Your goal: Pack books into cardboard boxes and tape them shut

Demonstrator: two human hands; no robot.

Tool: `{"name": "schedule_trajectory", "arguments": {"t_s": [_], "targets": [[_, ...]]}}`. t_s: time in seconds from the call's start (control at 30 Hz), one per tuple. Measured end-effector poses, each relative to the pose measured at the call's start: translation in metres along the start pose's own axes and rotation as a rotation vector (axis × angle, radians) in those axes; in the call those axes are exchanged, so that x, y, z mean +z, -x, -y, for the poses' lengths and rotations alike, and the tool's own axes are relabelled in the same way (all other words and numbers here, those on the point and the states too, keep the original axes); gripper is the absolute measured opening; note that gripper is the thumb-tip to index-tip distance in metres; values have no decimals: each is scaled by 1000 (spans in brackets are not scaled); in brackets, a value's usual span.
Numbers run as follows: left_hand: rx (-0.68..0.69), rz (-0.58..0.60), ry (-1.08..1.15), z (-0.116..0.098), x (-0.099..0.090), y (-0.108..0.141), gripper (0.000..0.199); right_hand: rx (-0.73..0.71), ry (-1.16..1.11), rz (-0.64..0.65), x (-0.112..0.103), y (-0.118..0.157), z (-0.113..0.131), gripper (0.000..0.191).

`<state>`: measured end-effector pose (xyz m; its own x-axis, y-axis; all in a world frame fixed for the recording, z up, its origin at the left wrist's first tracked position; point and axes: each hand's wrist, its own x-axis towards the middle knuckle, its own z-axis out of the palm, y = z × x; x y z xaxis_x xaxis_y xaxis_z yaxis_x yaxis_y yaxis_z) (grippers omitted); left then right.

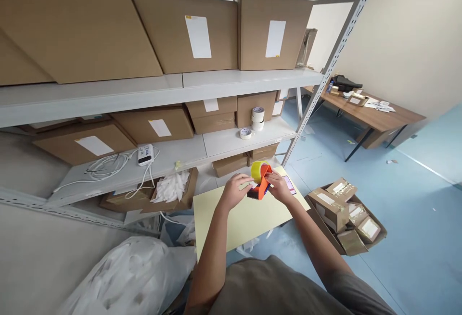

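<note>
An orange tape dispenser [264,185] with a yellow tape roll [257,171] on it is held above a pale yellow board [238,223]. My right hand [277,183] has its fingers wrapped round the dispenser's right side. On the other side, my left hand [236,190] has its fingers bent, with the fingertips at the dispenser's dark front edge and the roll; whether they pinch the tape is too small to tell. Just right of my right hand, a phone [289,185] with a lit screen lies on the board.
Metal shelves [162,91] with cardboard boxes [212,31] stand ahead. White tape rolls [257,119], a power strip [145,155] and cables sit on the middle shelf. A large carton [377,238] of small boxes is at right, a white bag [133,276] at lower left.
</note>
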<state>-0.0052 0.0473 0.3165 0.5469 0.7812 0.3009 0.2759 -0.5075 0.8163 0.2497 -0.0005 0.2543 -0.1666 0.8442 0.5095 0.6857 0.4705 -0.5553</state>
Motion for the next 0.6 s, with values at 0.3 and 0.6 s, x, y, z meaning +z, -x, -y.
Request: {"name": "schedule_trajectory", "arguments": {"t_s": [0.3, 0.6], "targets": [[-49, 21, -69, -3, -30, -6, 21, -17, -211, 80, 11, -26, 44, 16], [-157, 55, 144, 11, -26, -27, 36, 73, -346, 180, -5, -26, 14, 41]]}}
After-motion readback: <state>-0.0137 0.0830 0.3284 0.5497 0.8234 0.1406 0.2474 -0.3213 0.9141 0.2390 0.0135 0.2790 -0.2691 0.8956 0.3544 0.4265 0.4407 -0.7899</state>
